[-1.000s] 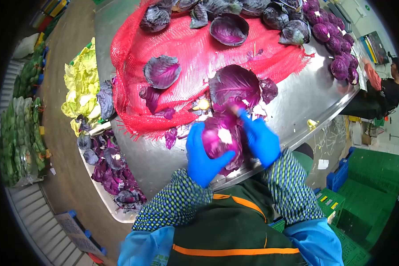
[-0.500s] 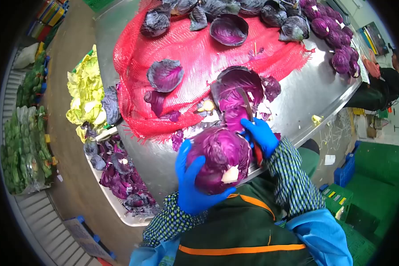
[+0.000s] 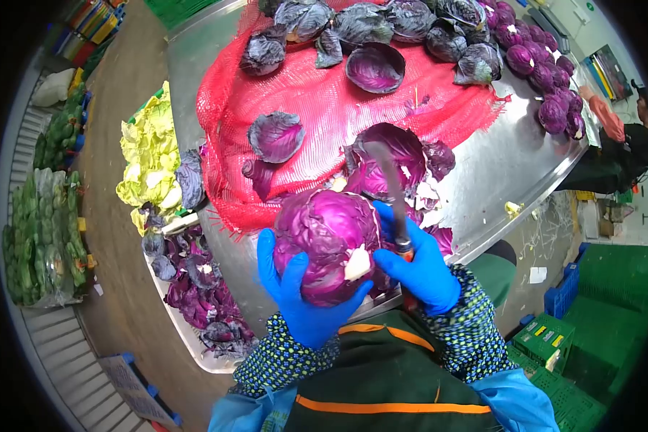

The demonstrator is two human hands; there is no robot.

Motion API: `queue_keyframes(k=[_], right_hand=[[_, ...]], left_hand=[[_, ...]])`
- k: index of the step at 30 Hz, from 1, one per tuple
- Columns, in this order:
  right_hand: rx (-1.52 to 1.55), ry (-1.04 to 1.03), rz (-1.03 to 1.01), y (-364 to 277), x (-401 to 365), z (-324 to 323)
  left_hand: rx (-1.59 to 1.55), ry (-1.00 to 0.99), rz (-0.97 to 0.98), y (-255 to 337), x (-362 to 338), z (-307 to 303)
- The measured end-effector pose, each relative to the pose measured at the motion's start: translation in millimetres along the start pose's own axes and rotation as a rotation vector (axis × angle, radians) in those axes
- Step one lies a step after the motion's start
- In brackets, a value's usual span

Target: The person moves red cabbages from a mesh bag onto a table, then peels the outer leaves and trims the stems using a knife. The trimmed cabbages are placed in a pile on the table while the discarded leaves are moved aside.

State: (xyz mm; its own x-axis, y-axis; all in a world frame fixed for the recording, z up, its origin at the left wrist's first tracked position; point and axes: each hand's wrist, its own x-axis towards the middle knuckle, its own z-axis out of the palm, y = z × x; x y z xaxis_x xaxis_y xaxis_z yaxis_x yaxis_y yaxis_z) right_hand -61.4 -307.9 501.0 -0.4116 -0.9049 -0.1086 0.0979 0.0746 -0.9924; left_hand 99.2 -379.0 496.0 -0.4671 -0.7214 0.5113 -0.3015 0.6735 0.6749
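Observation:
A trimmed red cabbage (image 3: 320,234) is cupped in my blue-gloved left hand (image 3: 306,306), its pale cut stem turned toward me. My right hand (image 3: 426,275), gloved too, is wrapped round the red handle of a knife (image 3: 392,180). The blade points up and away, and the fingers of this hand come up against the cabbage's right side. Just beyond lie loose outer leaves (image 3: 389,147) and pale trimmings (image 3: 426,194) on the metal table (image 3: 486,176).
Red netting (image 3: 324,93) covers much of the table. Dark untrimmed cabbages (image 3: 363,25) line the far edge, with peeled ones (image 3: 554,111) at far right. A white bin (image 3: 187,335) of purple leaves and a heap of yellow-green leaves (image 3: 147,158) stand left. Another person (image 3: 619,147) is at right.
The cabbage and my left hand have shifted a little left. My right hand has turned, and the knife has come up and nearer. A purple leaf beside the cabbage no longer shows.

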Motion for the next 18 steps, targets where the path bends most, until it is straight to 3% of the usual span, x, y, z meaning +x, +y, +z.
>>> queue_keyframes(k=[1, 6, 8, 13, 18], right_hand=[[0.062, -0.014, 0.143, -9, -3, -3], [-0.171, 0.114, 0.261, 5, -5, -11], [0.310, 0.079, 0.318, 7, -7, -12], [0.264, -0.202, 0.368, -30, 6, -15], [0.031, -0.014, 0.230, -3, 0, -18]], left_hand=[[0.041, -0.015, 0.004, 4, 1, -2], [-0.017, -0.064, -0.026, 9, 2, -11], [-0.026, -0.045, -0.001, 8, 4, -11], [-0.035, -0.046, 0.024, 8, 4, -4], [-0.032, -0.110, 0.030, 6, 1, -11]])
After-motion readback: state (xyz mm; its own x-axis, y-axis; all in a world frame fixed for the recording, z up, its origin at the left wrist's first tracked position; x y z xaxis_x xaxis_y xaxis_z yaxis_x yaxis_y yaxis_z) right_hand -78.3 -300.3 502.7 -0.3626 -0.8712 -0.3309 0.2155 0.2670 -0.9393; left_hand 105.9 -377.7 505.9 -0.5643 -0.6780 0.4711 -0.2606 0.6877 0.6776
